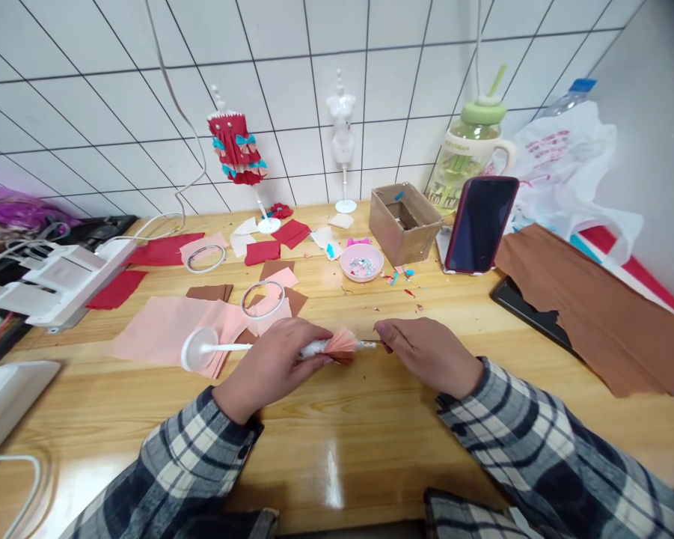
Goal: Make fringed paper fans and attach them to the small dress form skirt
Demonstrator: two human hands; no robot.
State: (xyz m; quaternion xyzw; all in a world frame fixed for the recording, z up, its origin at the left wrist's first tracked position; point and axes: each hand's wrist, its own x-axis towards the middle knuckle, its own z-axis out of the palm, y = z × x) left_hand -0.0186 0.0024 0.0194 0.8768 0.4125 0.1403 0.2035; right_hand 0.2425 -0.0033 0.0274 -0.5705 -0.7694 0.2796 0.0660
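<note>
In the middle of the table, my left hand [283,363] is wrapped round a small white dress-form mannequin [314,348] lying on its side. Its white stand [199,350] points left. Pleated pink and brown fabric [342,344] fans out round the mannequin's upper part, touching my left fingertips. Just right of the mannequin's neck, my right hand [426,348] is closed in a pinch. A thin dark line shows between its fingertips and the neck; what it is, I cannot make out. Pink fabric sheets [162,329] lie beneath the stand.
A mannequin in a red ruffled dress [236,146] and a bare white mannequin [342,123] stand at the wall. Nearby are a pink bead dish [362,262], a cardboard box [405,232], a propped phone [479,224], a jug [468,150], and brown cloth [611,314] at right.
</note>
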